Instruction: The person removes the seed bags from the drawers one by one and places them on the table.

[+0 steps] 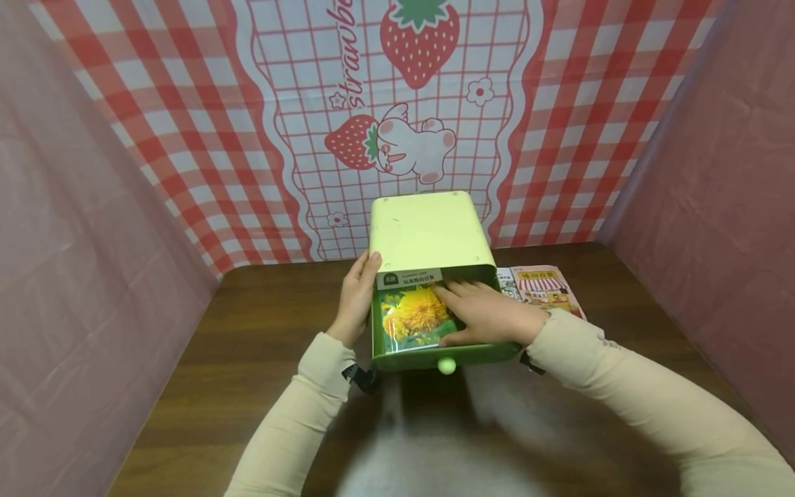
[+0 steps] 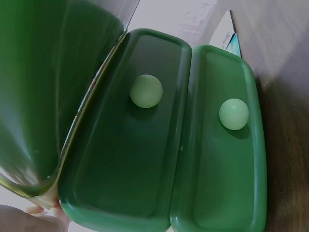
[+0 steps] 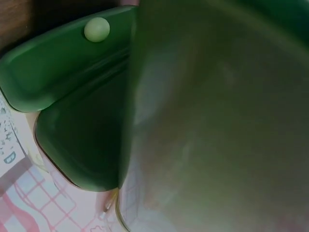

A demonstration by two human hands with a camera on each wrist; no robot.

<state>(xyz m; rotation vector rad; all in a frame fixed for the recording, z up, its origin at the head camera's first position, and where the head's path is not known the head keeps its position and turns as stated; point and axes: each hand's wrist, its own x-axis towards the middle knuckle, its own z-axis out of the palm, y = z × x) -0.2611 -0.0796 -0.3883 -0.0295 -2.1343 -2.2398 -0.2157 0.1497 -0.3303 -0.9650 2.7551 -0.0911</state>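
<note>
A pale yellow-green drawer box (image 1: 425, 231) stands on the wooden table (image 1: 248, 345). Its top green drawer (image 1: 435, 357) is pulled out toward me, with a pale round knob (image 1: 446, 365) on its front. In the drawer lies a booklet (image 1: 410, 319) with a yellow flower on its cover. My right hand (image 1: 481, 314) rests flat on that booklet, fingers straight. My left hand (image 1: 357, 297) holds the box's left side, with the thumb on the top front corner. The left wrist view shows two closed drawer fronts (image 2: 140, 145), each with a knob (image 2: 146, 91).
Two printed booklets (image 1: 546, 286) lie on the table just right of the box. A checked strawberry cloth (image 1: 410, 103) hangs close behind, and pink cloth walls (image 1: 74, 276) shut in both sides. Bare table stretches in front and to the left.
</note>
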